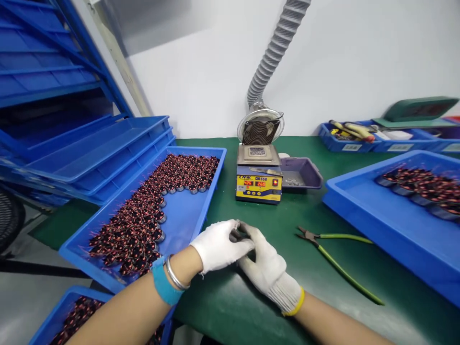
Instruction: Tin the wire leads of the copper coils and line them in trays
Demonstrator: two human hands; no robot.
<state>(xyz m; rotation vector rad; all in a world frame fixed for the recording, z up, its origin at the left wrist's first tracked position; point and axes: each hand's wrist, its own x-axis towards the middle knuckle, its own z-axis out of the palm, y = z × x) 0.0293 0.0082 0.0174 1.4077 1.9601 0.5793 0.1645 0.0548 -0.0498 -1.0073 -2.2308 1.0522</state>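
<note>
My left hand point(219, 247), in a white glove with a teal band and a metal bangle at the wrist, is closed on a small dark round part point(235, 235). My right hand point(264, 261), in a white knitted glove with a yellow cuff, meets it from the other side, fingers closed around the same part. Gloved fingers hide most of the part. On the left, a blue tray point(187, 211) carries many round wire-wound coil parts point(138, 230) with metal rims and red-tipped wires. Green-handled cutting pliers point(311, 235) lie open to the right of my hands.
A yellow-fronted solder pot point(258, 184) with lit red digits stands ahead under a grey exhaust hose point(275, 50). Beside it is a purple bin point(305, 172). Another blue tray point(388, 225) with coil parts is at the right. Stacked blue trays point(97, 153) stand at the left.
</note>
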